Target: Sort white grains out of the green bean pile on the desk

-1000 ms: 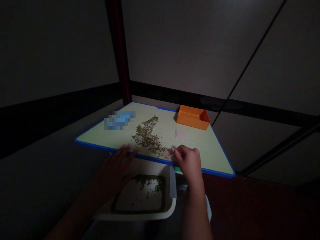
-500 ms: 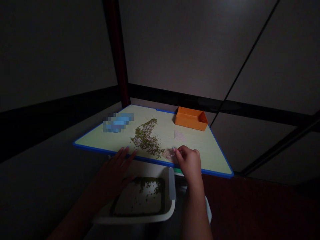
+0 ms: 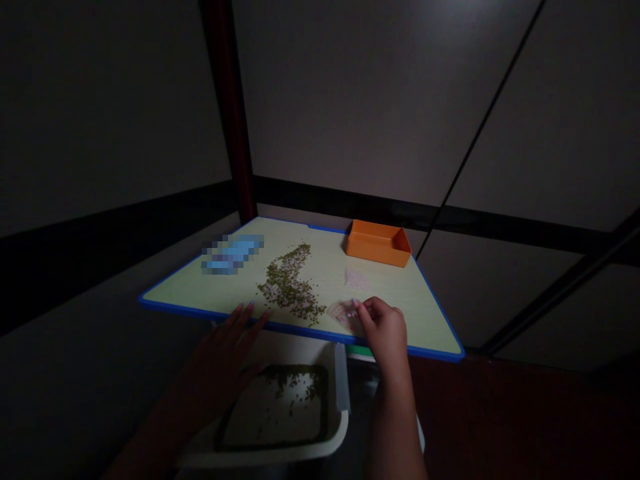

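Small green grains mixed with pale pinkish bits form a loose pile [image 3: 290, 283] on a pale board [image 3: 220, 290] with a blue rim. My left hand [image 3: 233, 340] rests at the board's front edge, fingers spread, holding nothing I can see. Near the front edge, right of the pile, my right hand [image 3: 383, 327] is closed in a pinch, thumb against forefinger. What it pinches, if anything, is too small to make out. Beside its fingertips lies a pinkish patch [image 3: 340, 312]. Farther back is a small heap of pale pink bits [image 3: 355, 279].
An orange open box [image 3: 377, 255] stands at the board's back right. A blurred blue item [image 3: 233, 255] lies at the left. Below the front edge, a white bin [image 3: 340, 433] has green grains inside. Dark wall panels [image 3: 340, 100] rise behind.
My right hand has shifted slightly right, showing more of the pinkish patch by its fingertips. My left hand stays at the board's edge. The whole view has shifted a little.
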`<state>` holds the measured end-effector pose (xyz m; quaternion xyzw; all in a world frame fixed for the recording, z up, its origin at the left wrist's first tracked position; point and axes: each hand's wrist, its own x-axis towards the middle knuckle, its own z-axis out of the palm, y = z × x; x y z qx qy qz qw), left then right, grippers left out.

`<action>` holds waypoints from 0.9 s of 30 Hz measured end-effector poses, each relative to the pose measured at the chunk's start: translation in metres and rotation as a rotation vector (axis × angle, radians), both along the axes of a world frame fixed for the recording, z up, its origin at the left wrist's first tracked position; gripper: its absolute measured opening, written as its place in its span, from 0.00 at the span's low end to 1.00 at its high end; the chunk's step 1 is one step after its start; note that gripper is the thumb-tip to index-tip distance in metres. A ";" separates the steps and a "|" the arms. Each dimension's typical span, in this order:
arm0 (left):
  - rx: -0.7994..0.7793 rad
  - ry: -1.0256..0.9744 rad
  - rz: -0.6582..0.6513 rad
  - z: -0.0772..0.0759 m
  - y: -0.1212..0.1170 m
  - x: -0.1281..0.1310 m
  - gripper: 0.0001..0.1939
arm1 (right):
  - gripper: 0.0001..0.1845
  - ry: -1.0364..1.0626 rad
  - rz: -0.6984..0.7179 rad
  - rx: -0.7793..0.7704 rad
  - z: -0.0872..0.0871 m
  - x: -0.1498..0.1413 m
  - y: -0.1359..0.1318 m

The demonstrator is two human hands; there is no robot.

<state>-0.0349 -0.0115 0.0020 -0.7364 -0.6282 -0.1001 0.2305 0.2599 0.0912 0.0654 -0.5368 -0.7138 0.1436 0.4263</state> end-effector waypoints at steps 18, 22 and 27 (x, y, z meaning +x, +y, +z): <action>0.056 0.018 -0.043 -0.003 0.001 -0.005 0.40 | 0.19 0.014 0.033 0.009 0.000 -0.001 -0.001; 0.055 -0.006 -0.051 -0.003 0.002 -0.006 0.39 | 0.18 0.011 0.041 0.012 -0.001 -0.002 -0.001; 0.048 -0.019 -0.039 -0.003 0.001 -0.005 0.43 | 0.19 0.010 0.046 0.021 -0.002 -0.003 -0.001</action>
